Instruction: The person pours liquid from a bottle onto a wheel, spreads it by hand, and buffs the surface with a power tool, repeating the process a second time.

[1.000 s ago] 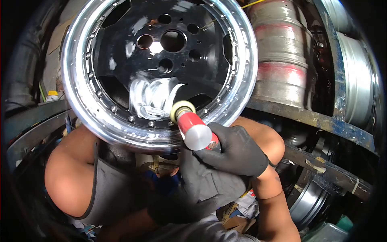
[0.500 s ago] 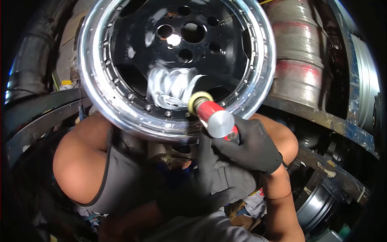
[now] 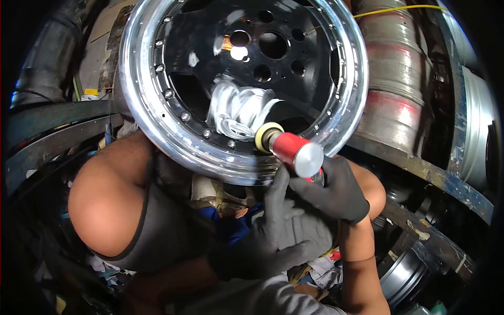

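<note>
My right hand, in a dark grey glove, is wrapped round a small red polisher with a silver end cap and a yellow foam pad. The pad lies at the lower inner rim of a wheel, which has a black face and bright chrome lip. Right beside the pad, white compound is smeared in loops over the black face. My left hand, gloved too, is below the polisher over my lap. Its fingers are spread, one pointing up toward the tool, and nothing shows in them.
Stacked bare metal rims with red marks stand to the right, behind a worn blue metal rail. Another silver rim lies low at right. A yellow cord crosses the top right. A metal frame bar runs along the left.
The wheel and polisher appear farther right as the view shifts. The pad stays near the compound's lower right edge. My left hand shows more clearly, its fingers apart.
</note>
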{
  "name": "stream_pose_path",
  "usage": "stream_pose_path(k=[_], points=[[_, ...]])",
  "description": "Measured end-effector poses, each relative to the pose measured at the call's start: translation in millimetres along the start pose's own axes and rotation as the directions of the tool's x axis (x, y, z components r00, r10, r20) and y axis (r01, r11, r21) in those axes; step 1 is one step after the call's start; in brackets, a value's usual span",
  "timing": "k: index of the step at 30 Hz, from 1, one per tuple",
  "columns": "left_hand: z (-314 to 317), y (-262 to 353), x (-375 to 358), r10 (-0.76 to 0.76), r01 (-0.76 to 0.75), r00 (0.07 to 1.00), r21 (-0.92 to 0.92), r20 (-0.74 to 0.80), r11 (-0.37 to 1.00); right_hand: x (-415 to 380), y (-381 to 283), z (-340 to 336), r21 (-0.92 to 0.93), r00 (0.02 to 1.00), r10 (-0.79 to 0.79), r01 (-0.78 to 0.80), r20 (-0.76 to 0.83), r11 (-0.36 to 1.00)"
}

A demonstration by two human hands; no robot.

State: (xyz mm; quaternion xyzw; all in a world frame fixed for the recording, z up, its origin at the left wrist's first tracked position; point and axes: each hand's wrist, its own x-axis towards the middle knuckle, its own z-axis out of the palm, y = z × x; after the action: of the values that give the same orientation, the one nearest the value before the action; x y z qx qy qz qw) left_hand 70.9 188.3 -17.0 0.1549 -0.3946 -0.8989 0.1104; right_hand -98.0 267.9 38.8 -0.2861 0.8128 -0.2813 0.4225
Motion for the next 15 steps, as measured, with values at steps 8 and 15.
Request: stream_pose_path(k=[8, 15], points=[[-9.8, 27.3, 18.0, 0.054, -0.106, 0.993, 0.590, 0.105, 0.800, 2.3, 9.8, 14.3, 0.880, 0.945, 0.299, -0.030, -0.129, 0.474], [-6.9, 12.3, 19.3, 0.221, -0.287, 0.955, 0.794, 0.196, 0.536, 0.6, 8.3, 29.9, 0.925, 0.946, 0.281, 0.048, -0.164, 0.378]])
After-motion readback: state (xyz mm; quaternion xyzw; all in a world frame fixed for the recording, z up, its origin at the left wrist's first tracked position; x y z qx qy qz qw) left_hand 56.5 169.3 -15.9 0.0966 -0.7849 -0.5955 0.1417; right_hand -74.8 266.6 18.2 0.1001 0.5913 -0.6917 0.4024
